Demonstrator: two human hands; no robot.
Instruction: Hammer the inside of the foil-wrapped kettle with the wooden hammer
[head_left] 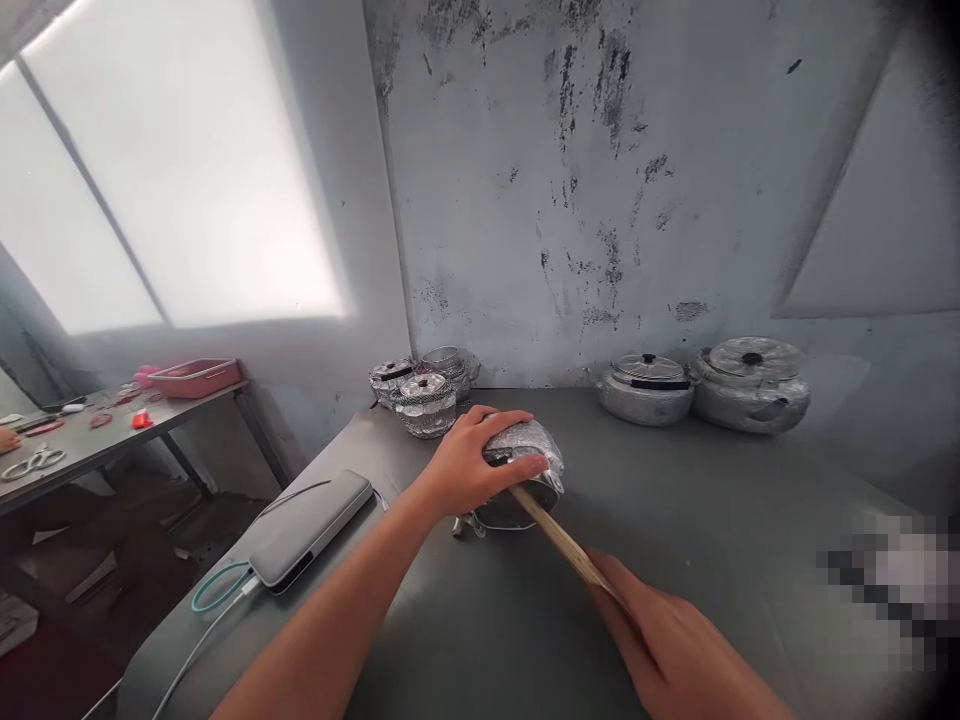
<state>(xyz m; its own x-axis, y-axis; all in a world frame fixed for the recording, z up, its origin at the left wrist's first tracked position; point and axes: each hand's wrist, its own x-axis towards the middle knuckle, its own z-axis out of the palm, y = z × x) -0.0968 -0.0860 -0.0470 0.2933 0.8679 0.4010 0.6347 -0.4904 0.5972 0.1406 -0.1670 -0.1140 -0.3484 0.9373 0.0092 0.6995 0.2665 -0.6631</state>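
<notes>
A small silver metal pot (530, 440) lies tilted on the grey table, its opening facing me. My left hand (480, 455) is closed over its top and side, and a black part shows near the thumb. In my right hand (660, 635) is a wooden stick (559, 537), gripped near its close end. The stick's far end reaches the pot's opening beneath my left thumb; its tip is hidden, so I cannot tell how far inside it is.
Several silver pots (424, 405) stand at the back left, with two larger lidded pots (646, 390) at the back right. A grey power bank (311, 530) with cables lies left. On another table are a pink basket (196, 378) and scissors (34, 462); a person's hand shows there.
</notes>
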